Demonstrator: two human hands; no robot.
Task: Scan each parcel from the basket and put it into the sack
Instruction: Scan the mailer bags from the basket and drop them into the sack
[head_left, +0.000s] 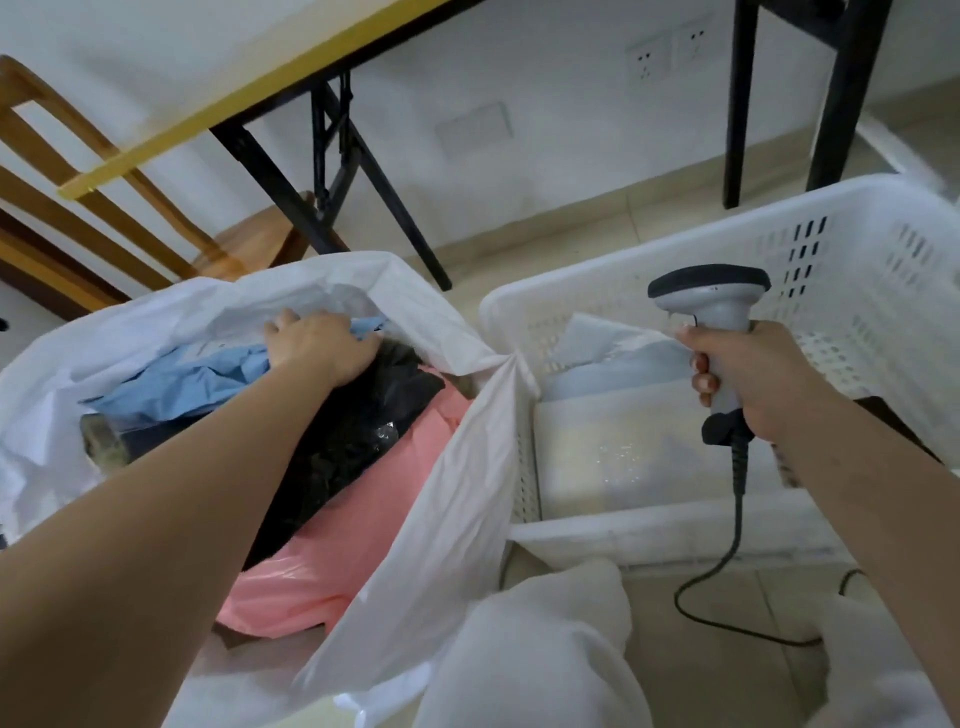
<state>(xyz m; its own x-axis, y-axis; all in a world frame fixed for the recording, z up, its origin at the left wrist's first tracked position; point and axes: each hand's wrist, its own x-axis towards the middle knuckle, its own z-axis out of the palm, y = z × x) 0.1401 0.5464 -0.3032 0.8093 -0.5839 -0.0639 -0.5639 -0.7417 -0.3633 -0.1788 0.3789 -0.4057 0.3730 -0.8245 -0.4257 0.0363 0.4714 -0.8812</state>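
Tiled floor (691, 649) shows between sack (441, 519) and basket (649, 535), rims touching. Left hand (317, 345) seemingly grips a blue parcel (197, 379) inside the sack; right hand (753, 379) grasps the scanner (719, 322) above basket parcels (623, 447).

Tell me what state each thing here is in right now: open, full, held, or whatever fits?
Sack: mouth open, holding blue, black and pink parcels.
Blue parcel: in the sack, left hand on it.
Scanner: upright, gripped by the right hand, cord hanging down.
Basket: parcels left inside, pale ones.
Chair: nobody sitting on it.
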